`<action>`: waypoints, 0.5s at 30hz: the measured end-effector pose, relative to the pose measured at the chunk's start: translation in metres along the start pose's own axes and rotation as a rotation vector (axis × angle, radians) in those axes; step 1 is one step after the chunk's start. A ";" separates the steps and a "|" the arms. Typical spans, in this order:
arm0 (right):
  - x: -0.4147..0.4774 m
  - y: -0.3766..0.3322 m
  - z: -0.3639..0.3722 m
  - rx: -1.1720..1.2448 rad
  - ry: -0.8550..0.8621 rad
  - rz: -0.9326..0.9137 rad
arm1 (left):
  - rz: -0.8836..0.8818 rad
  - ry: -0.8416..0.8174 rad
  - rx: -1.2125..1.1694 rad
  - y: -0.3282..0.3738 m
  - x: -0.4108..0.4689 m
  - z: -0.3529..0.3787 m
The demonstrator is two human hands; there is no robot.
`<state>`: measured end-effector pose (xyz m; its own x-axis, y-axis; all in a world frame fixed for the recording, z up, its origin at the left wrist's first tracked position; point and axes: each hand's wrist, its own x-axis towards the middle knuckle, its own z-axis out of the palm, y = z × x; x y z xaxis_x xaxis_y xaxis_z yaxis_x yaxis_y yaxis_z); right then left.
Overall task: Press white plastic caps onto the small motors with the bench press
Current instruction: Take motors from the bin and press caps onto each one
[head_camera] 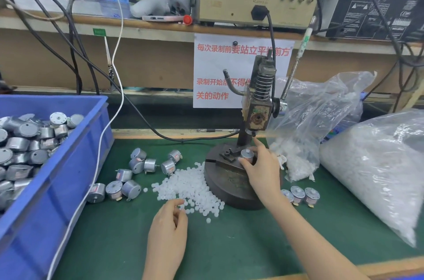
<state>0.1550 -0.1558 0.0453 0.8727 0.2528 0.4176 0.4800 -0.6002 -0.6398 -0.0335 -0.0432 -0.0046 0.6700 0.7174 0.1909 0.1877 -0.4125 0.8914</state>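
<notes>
A small bench press [260, 105] with a spring stands on a round dark base [226, 182] on the green mat. My right hand [261, 168] grips a small silver motor [247, 153] seated on the base under the ram, index finger pointing up. My left hand [171, 217] hovers at the near edge of a pile of white plastic caps [190, 188], fingers curled and pinching at the caps. Loose motors [146, 165] lie left of the pile.
A blue bin [57, 178] full of motors fills the left side. Three motors [300, 194] stand right of the base. Two clear bags of white caps [378, 169] sit at the right. Cables and a white wire [101, 142] trail across the bench.
</notes>
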 end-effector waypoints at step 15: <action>0.004 -0.004 -0.015 0.241 -0.128 0.103 | 0.008 0.017 0.008 0.000 0.000 0.001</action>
<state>0.1554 -0.1635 0.0593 0.9145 0.3033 0.2676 0.3826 -0.4337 -0.8158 -0.0325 -0.0441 -0.0053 0.6588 0.7238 0.2052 0.1880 -0.4224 0.8867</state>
